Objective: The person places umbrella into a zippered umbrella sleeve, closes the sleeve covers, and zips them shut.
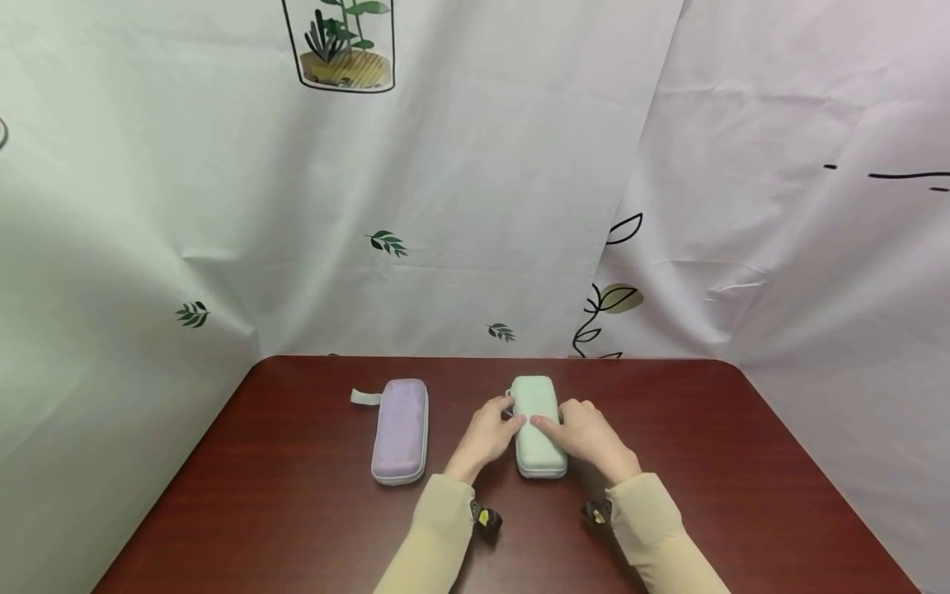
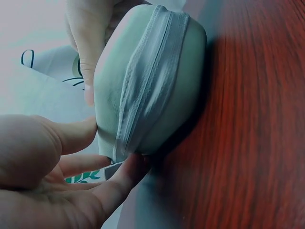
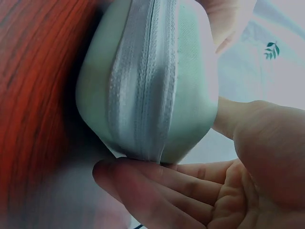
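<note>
A pale green zippered case (image 1: 540, 454) lies lengthwise on the table, between the two hands. My left hand (image 1: 486, 433) grips its left side, thumb on the top face and fingers low along the zipper edge. From the right, my right hand (image 1: 591, 436) holds the opposite side, its thumb also on top. In the left wrist view the grey zipper band of the case (image 2: 150, 81) looks closed, and the left fingertips touch near its lower end. The right wrist view shows the right fingers under the near side of the case (image 3: 195, 86).
A purple zippered case (image 1: 401, 429) with a light wrist strap (image 1: 365, 398) lies to the left on the dark red wooden table (image 1: 282, 511). Behind the table's far edge hangs a white printed cloth (image 1: 460, 181). Small dark cameras sit at both wrists.
</note>
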### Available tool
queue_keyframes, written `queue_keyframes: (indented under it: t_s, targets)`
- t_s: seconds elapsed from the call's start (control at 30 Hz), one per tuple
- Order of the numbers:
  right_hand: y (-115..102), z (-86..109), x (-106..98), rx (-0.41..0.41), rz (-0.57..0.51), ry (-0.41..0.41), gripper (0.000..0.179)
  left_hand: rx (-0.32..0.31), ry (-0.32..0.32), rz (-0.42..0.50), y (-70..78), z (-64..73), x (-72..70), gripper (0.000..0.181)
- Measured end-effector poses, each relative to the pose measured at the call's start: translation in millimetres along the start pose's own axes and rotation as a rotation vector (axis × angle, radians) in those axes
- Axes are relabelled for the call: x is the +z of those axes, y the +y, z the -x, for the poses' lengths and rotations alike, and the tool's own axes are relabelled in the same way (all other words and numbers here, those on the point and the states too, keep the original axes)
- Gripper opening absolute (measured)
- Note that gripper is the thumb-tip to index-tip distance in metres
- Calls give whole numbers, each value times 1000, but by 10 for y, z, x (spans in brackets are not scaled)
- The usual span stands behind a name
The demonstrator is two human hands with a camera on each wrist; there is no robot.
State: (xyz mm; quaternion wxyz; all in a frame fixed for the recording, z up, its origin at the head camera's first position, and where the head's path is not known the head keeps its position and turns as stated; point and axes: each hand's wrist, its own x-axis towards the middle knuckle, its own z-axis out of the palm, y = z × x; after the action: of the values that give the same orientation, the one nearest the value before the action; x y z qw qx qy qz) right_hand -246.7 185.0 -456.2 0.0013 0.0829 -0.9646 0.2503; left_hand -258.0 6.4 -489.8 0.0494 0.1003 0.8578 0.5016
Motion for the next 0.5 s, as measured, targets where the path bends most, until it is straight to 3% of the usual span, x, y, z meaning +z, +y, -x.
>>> queue_keyframes:
  t_s: [0.27,0.5]
  targets:
    - [39,-9,20,2,-9,-1,45,6,-2,9,-31,-23,16,46]
    - [150,11,-6,6,-16,7,41,18,13,24,-37,45,1,50]
